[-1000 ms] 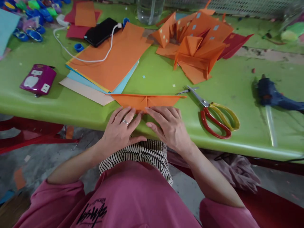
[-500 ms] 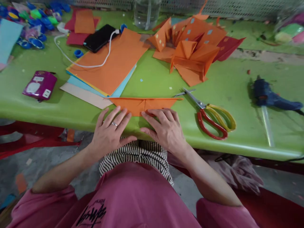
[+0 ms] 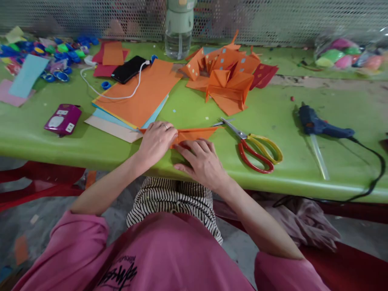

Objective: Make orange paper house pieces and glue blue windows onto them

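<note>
A folded orange paper (image 3: 197, 132) lies at the table's near edge, with a long straight fold along its far side and a crease near its middle. My left hand (image 3: 159, 141), with a ring on one finger, is closed over the paper's left half. Its fingers are bent together near the middle crease, and the thumb is hidden. My right hand (image 3: 201, 161) rests with its fingers spread on the near edge of the right half, the thumb apart. Scissors (image 3: 242, 135) with one red and one yellow handle lie just right of the paper.
Behind my left hand lies a stack of coloured paper (image 3: 142, 95) with a black phone (image 3: 130, 69) and white cable. Folded orange paper shapes (image 3: 230, 85) stand farther back, near a water bottle (image 3: 178, 32). A glue gun (image 3: 321, 125) is at right, a purple box (image 3: 63, 119) at left.
My left hand has slid right and forward, from lying flat with spread fingers to closing over the paper near the crease. My right hand stays on its right half. The view has tilted up.
</note>
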`<action>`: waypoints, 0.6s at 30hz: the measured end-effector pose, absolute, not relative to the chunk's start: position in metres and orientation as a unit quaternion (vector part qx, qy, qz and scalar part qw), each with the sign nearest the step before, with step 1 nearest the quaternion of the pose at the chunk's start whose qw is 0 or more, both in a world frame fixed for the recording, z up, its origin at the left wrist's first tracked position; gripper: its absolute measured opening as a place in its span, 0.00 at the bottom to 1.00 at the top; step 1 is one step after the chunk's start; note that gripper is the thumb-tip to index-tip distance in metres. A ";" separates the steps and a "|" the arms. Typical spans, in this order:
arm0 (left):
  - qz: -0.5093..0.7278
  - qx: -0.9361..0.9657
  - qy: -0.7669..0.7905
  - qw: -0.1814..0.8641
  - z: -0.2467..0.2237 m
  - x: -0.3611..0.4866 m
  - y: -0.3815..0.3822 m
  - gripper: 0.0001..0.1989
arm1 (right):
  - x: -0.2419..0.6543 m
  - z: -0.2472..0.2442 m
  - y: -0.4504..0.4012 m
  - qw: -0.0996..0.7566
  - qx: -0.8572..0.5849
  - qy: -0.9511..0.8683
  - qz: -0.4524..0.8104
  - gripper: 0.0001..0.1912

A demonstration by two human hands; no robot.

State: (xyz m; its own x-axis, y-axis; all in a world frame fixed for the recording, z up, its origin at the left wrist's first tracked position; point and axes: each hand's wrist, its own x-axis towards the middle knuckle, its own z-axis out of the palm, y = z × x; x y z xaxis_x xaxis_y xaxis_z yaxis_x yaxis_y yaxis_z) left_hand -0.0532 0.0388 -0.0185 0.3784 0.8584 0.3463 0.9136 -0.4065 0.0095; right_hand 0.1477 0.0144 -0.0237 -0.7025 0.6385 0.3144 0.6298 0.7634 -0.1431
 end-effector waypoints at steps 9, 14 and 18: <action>-0.128 -0.834 -0.535 0.050 -0.015 -0.056 0.041 0.09 | 0.148 -0.014 0.055 0.174 -0.426 -0.887 -0.047 0.20; -0.162 -0.817 -0.553 0.014 -0.016 -0.059 0.042 0.08 | 0.145 -0.019 0.062 0.191 -0.414 -0.888 -0.058 0.15; -0.157 -0.825 -0.542 -0.002 -0.017 -0.060 0.042 0.08 | 0.150 -0.021 0.058 0.199 -0.362 -0.909 -0.058 0.13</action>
State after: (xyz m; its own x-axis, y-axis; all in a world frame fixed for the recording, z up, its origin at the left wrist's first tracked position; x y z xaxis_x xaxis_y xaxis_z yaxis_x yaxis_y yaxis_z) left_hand -0.0596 0.0416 -0.0166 0.3626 0.8958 0.2571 0.8947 -0.4119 0.1730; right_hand 0.1502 0.0577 -0.0206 -0.6583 0.6359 0.4029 0.6817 0.7306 -0.0392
